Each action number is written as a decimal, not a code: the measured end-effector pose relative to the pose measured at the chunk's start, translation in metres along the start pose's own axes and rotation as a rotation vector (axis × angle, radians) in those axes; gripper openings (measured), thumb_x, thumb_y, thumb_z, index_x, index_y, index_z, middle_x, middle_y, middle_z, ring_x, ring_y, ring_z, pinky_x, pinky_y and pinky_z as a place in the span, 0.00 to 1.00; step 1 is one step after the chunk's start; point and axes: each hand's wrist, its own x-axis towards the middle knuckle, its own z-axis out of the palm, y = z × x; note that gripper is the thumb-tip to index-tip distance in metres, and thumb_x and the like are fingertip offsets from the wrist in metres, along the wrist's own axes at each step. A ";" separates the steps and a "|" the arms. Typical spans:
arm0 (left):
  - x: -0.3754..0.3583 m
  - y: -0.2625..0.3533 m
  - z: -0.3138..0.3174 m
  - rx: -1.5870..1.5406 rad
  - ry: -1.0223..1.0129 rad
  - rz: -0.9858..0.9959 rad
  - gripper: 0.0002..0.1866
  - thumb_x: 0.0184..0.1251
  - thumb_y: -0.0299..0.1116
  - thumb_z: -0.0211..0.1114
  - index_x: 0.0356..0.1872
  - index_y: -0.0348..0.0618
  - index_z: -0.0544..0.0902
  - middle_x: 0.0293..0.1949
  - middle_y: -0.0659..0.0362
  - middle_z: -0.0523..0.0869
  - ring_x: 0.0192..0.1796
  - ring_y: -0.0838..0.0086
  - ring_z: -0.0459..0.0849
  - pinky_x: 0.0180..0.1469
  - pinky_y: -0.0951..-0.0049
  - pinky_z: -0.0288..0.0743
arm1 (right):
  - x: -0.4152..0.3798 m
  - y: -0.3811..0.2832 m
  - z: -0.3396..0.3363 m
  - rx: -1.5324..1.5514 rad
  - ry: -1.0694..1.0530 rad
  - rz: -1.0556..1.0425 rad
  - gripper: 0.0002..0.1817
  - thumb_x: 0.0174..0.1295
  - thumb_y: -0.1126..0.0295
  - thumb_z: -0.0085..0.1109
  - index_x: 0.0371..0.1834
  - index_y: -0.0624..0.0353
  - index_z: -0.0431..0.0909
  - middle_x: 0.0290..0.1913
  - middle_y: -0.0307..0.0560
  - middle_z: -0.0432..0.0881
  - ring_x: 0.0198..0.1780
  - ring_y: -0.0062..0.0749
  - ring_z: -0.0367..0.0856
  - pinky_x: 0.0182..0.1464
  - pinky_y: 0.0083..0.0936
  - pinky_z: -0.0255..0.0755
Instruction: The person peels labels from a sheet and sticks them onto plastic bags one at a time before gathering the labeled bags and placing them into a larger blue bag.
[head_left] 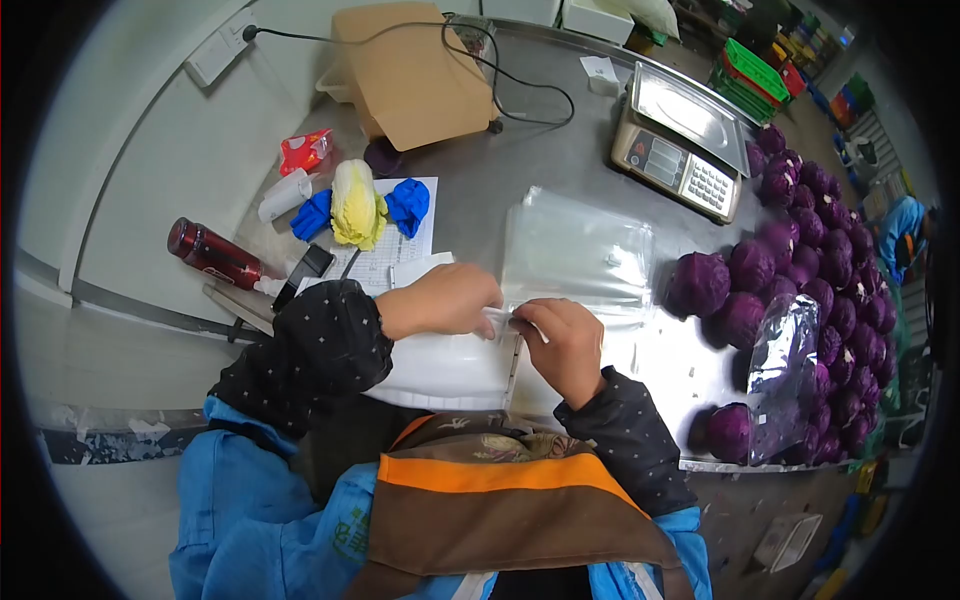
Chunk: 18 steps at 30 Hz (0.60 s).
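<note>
My left hand (445,300) and my right hand (563,340) meet over the near part of the table, fingers closed in a pinch. Between their fingertips is a small white piece (497,316), like thin paper or film; its exact kind cannot be made out. Below my left hand lies a white sheet-like stack (440,375) at the table's front edge. Just beyond my right hand, clear plastic bags (580,250) lie flat in a pile. Papers with a printed table (385,265) are partly covered by my left hand and sleeve.
Purple cabbages (800,260) are heaped on the right, with a clear plastic bag (785,370) on them. A weighing scale (680,150) stands at the back right. A cardboard box (420,75), a yellow-green leafy cabbage (353,205), blue gloves (408,207) and a red bottle (213,253) are left.
</note>
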 end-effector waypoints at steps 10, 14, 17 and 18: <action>0.038 -0.014 0.083 0.115 0.107 0.282 0.25 0.36 0.36 0.76 0.41 0.46 0.79 0.38 0.55 0.78 0.42 0.59 0.78 0.43 0.64 0.71 | -0.110 0.105 -0.026 0.059 0.221 0.809 0.06 0.46 0.73 0.66 0.29 0.58 0.84 0.38 0.48 0.80 0.40 0.35 0.77 0.40 0.27 0.71; 0.049 -0.024 0.152 -0.136 -0.108 0.328 0.13 0.36 0.34 0.74 0.25 0.42 0.82 0.25 0.52 0.80 0.34 0.57 0.81 0.38 0.60 0.73 | -0.125 0.113 -0.026 -0.143 0.176 0.890 0.10 0.46 0.74 0.66 0.34 0.60 0.83 0.37 0.47 0.78 0.29 0.32 0.78 0.36 0.27 0.72; 0.055 -0.018 0.139 -0.162 -0.220 0.209 0.07 0.42 0.28 0.69 0.21 0.37 0.80 0.24 0.53 0.79 0.33 0.59 0.80 0.37 0.64 0.73 | -0.131 0.116 -0.039 0.015 0.433 0.839 0.12 0.50 0.79 0.60 0.40 0.60 0.80 0.37 0.45 0.77 0.25 0.29 0.76 0.28 0.22 0.71; 0.064 -0.031 0.143 -0.217 -0.253 0.255 0.06 0.45 0.28 0.68 0.21 0.37 0.81 0.27 0.55 0.82 0.30 0.65 0.81 0.37 0.68 0.73 | -0.129 0.104 -0.053 0.049 0.450 0.786 0.10 0.52 0.81 0.58 0.38 0.62 0.80 0.36 0.44 0.77 0.24 0.25 0.76 0.25 0.19 0.69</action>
